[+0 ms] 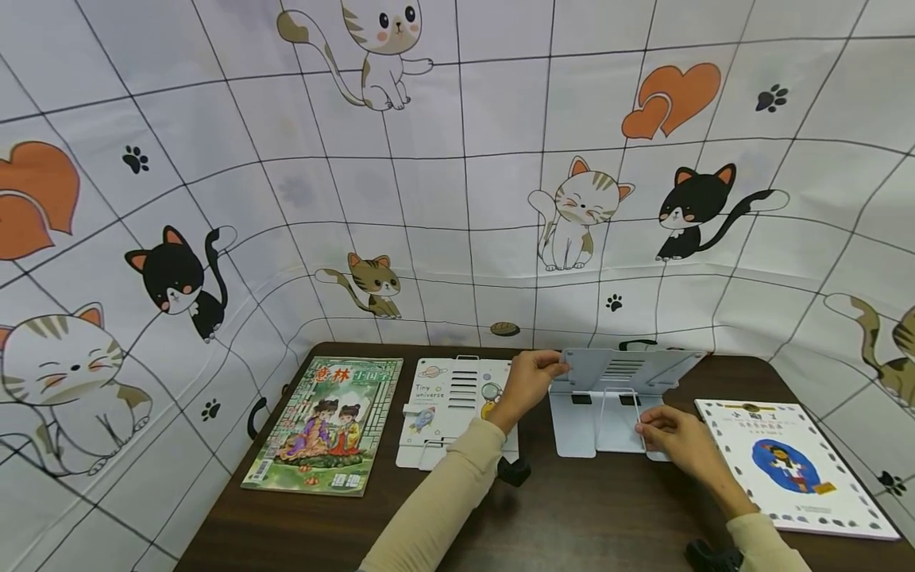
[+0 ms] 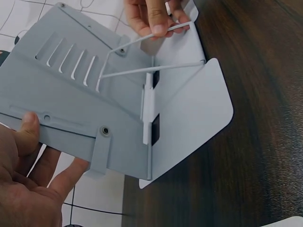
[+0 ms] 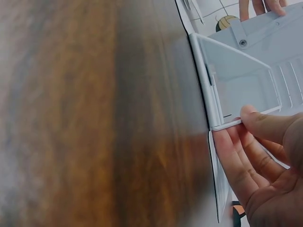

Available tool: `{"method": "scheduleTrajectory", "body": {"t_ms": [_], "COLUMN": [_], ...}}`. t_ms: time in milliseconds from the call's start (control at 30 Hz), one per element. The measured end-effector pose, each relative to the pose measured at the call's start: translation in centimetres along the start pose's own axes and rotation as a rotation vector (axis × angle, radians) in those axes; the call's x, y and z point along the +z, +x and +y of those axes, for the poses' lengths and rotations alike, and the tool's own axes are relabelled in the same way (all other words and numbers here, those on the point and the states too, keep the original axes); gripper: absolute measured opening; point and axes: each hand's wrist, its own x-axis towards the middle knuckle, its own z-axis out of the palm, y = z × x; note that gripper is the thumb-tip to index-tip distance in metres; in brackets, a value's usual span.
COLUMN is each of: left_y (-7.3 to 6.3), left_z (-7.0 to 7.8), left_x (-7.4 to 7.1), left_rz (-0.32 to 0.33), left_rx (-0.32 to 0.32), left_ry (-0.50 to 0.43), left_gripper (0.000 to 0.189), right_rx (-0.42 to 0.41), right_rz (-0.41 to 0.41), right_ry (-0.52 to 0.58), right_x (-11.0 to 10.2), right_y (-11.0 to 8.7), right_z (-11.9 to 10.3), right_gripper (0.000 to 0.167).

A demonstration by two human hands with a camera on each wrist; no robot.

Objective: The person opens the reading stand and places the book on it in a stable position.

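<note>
2 hands (image 1: 525, 387) (image 1: 682, 438) in pinch grips: left on flat grey slotted panel (image 2: 66, 99), right on thin bent wire (image 2: 161, 68)

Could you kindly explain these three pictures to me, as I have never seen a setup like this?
There is no robot here, just a person's two bare hands. The wide picture comes from a camera worn on the head, looking forward and down; the two close ones come from cameras worn on each wrist.

On the dark table lie a colorful magazine at the left and a white book at the right. Between them are a printed stand and an unfolded pale stand.

The left hand holds the edge of the pale stand's raised panel, while the right hand pinches its wire prop.
</note>
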Motion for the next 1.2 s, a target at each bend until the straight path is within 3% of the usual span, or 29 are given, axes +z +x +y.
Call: {"method": "scheduleTrajectory", "body": {"t_ms": [800,967,1200], "left_y": [-1.7,-1.9,-2.0], "left_z": [-0.8,-0.8,-1.2], "left_x": [0.2,0.1,0.1], "left_rz": [-0.052,-0.053,-0.072], "left_rx": [0.057,0.047,0.027], "left_ry": [-0.017,-0.024,-0.056], "left_gripper": [0.02,0.022,0.025], "right_rx": [0.06,0.082,0.041], "right_rz": [-0.024,-0.004,0.07], "right_ry": [-0.042,-0.082,-0.19], "right_x": [-0.2,0.0,-1.0], "right_y": [0.0,0.0,-0.5], "right_z": [-0.3,-0.5,-1.3], "right_gripper": [0.024,0.023,0.031]}}
